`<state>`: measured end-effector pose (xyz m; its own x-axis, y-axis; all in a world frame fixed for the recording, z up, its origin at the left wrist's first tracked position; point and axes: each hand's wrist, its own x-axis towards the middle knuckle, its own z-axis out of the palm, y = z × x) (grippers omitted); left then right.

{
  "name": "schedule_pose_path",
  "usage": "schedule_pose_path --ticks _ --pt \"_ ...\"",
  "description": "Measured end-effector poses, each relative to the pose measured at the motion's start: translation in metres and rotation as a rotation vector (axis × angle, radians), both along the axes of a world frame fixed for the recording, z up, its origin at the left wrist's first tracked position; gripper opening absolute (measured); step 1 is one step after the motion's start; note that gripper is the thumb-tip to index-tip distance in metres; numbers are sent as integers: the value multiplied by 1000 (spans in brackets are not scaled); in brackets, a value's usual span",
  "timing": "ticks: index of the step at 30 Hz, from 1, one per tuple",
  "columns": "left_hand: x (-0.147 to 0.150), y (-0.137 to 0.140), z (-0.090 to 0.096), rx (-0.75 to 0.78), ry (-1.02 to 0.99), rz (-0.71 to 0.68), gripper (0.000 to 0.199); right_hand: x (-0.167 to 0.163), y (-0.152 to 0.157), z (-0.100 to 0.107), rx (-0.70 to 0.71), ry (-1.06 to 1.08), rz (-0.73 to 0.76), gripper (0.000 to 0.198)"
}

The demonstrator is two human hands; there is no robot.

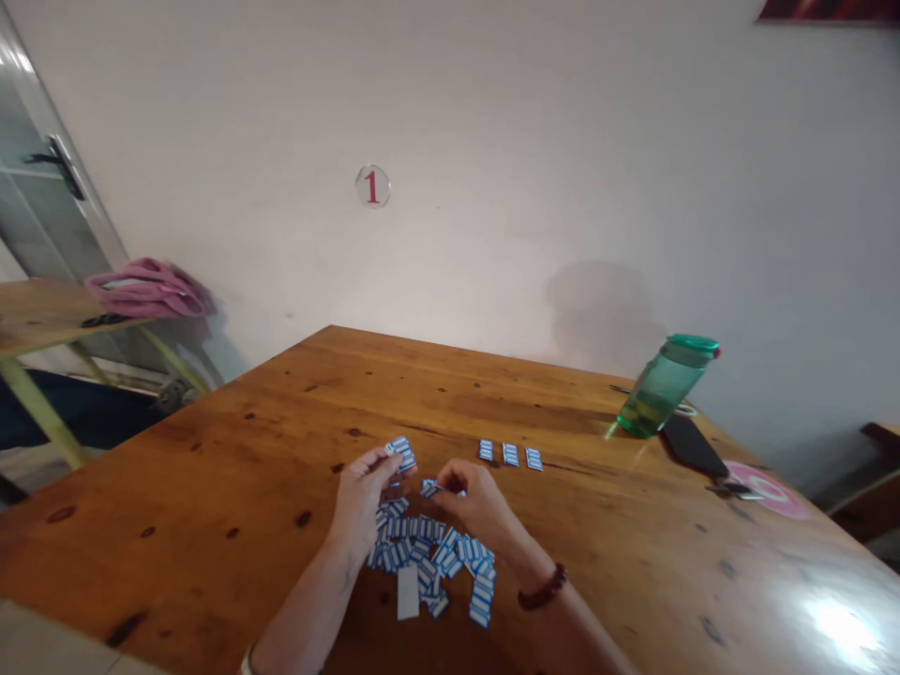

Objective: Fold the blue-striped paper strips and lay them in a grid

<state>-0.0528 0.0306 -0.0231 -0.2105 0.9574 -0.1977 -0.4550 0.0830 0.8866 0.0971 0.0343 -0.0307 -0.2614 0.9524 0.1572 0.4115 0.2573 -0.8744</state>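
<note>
My left hand pinches a small stack of blue-and-white striped cards, held up above the table. Close by on the right, my right hand has its fingertips closed on another small blue-and-white card. Below both hands lies a loose pile of similar cards, overlapping in many directions. A plain white card sits at the near edge of that pile. Beyond my right hand, three small neat stacks stand in a row: a left stack, a middle stack and a right stack.
A green bottle stands on the wooden table at the right. Beside it lie a black phone-like object and a pink disc. A pink cloth rests on another table at the left. The wall rises behind.
</note>
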Motion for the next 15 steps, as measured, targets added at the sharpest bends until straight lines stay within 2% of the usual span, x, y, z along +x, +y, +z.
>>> schedule_pose_path --ticks 3,5,9,15 --pt "7 -3 -2 -2 120 -107 18 17 -8 1 -136 400 6 16" --pt "11 -4 -5 11 184 -164 16 25 -11 2 -164 503 -15 18" --pt "16 -6 -7 14 242 -225 11 33 -13 2 -75 419 -81 12" --pt "21 -7 -6 -15 283 -352 16 28 -16 0 -20 159 20 15"
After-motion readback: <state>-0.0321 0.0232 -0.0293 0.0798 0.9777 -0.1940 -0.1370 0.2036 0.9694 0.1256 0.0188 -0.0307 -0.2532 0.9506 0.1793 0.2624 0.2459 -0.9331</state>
